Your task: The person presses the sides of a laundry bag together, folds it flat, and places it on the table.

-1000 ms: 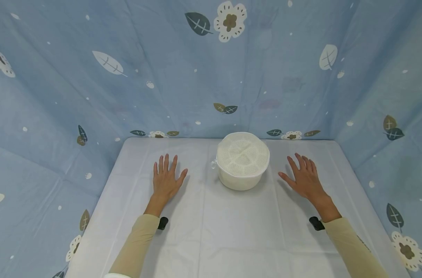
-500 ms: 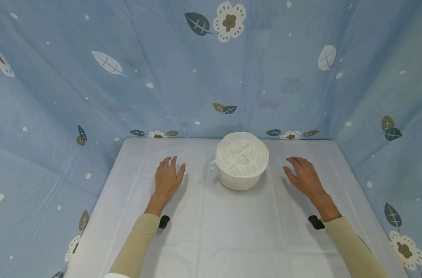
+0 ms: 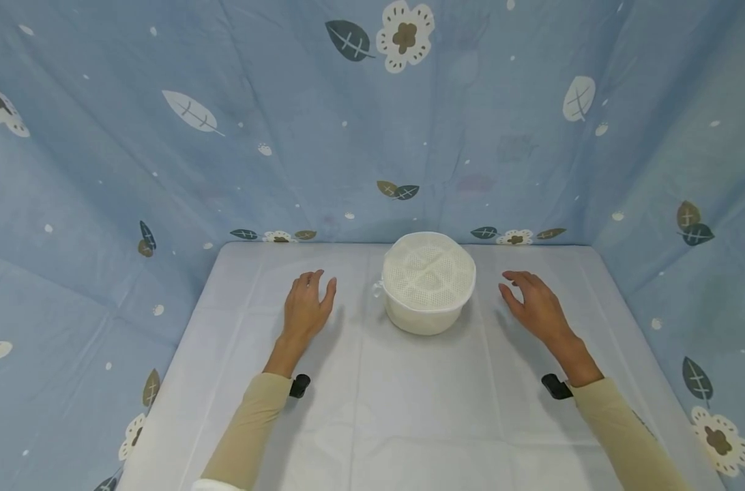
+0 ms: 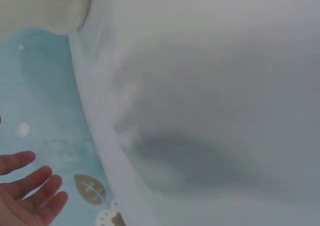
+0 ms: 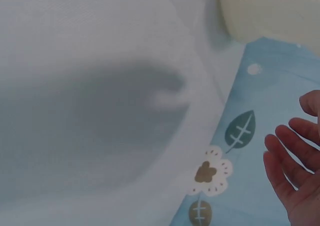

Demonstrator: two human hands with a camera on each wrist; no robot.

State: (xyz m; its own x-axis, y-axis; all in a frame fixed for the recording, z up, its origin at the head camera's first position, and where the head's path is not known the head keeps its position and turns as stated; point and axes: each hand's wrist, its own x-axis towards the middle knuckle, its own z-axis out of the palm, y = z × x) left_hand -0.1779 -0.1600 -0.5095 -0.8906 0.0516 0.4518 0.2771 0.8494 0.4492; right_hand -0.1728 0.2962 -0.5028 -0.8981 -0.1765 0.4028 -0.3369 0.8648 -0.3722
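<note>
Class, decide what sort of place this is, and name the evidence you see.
Perhaps a makeshift indoor filming booth: blue patterned fabric screens three sides of a white-covered table, and the black wrist-worn devices could be cameras.

Container (image 3: 428,283) between left hand (image 3: 305,308) and right hand (image 3: 537,307), on table (image 3: 421,395), curtain (image 3: 489,136) behind

The round cream mesh-topped fabric container (image 3: 429,273) looked matt, its top finely perforated and rough, its side finer-grained. The small clear piece (image 3: 378,290) at its edge had a plastic look. The flat white cloth table cover (image 3: 421,409) was matt, with faint creases and, in the wrist views, a fine weave. The blue leaf-and-flower-printed cloth backdrop (image 3: 323,102) hung matt and softly rumpled. The 2 beige fabric sleeves (image 3: 246,423) looked smooth and matt, while the 2 small black wrist-worn cases (image 3: 300,385) looked like plastic.
</note>
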